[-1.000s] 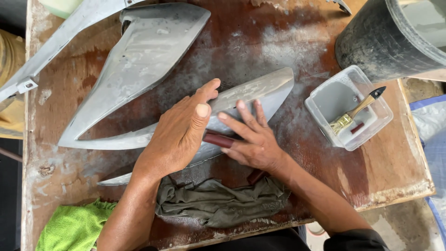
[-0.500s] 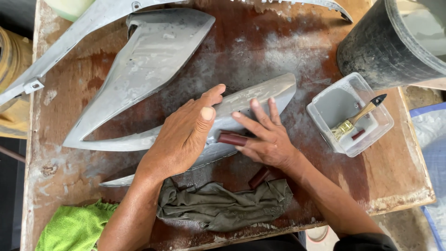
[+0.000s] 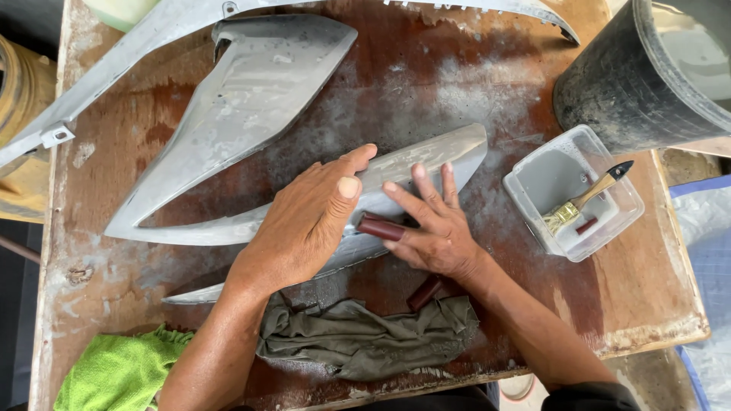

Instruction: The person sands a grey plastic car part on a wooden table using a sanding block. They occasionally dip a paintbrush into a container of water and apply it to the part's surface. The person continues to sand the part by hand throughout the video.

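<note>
A long, pointed grey panel (image 3: 434,156) lies across the middle of a worn wooden table (image 3: 647,304). My left hand (image 3: 304,224) lies flat on the panel, pressing it down, thumb up. My right hand (image 3: 430,224) rests on the panel just to the right, fingers spread, pressing a folded dark red strip of sandpaper (image 3: 378,227) against its surface. A second dark red roll (image 3: 424,292) sits on the table under my right wrist.
A larger grey panel (image 3: 236,106) lies at the upper left. A clear tub (image 3: 548,171) with a paintbrush (image 3: 582,196) stands on the right, below a black bucket (image 3: 617,76). An olive rag (image 3: 358,339) and a green cloth (image 3: 114,373) lie along the near edge.
My right hand has slid the red sandpaper a little to the right along the panel. My left hand stays pressed on the panel.
</note>
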